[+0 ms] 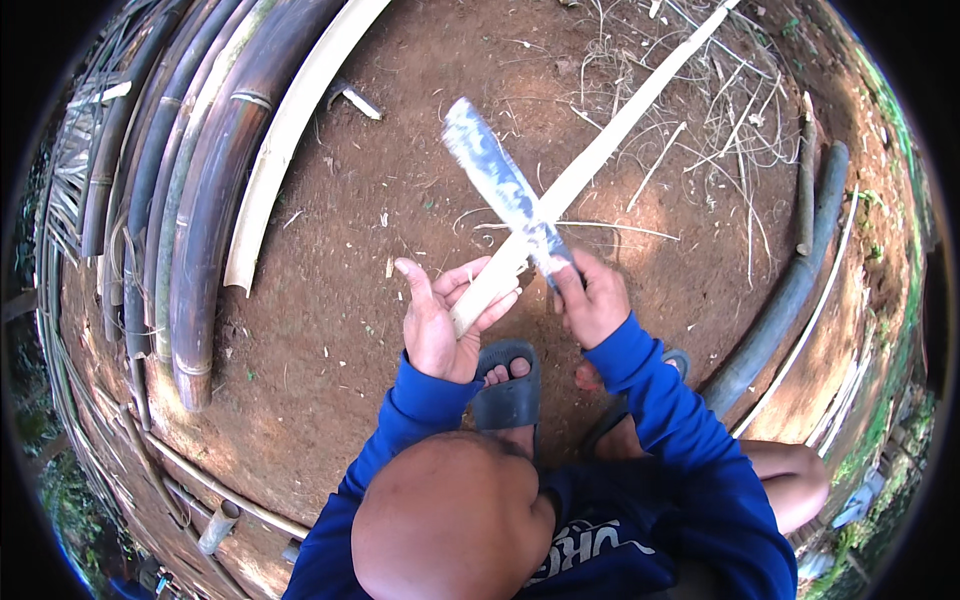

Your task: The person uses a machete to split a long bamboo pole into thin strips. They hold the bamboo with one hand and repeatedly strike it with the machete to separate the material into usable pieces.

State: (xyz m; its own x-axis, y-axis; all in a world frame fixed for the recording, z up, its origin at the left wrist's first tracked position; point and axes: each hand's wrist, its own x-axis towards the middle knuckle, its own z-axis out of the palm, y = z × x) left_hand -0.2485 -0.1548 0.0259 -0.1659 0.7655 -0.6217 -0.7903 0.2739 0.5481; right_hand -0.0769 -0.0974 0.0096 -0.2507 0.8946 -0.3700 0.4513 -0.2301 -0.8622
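My right hand (592, 300) is closed around the handle of a machete (490, 170). Its broad, shiny blade points up and to the left, and it crosses over a long pale bamboo strip (625, 115). The near end of this strip lies across my left hand (443, 320), which is palm up. The left fingers curl under and beside the strip while the thumb stands apart from it. From my hands the strip runs away to the far right. A small frayed sliver shows on the strip near where the blade crosses.
Dark bamboo poles (215, 200) and a split pale length (290, 130) lie at the left. Shavings (730, 110) litter the brown dirt at the far right. A curved dark pole (790, 290) lies on the right. My sandalled foot (507, 385) is below my hands.
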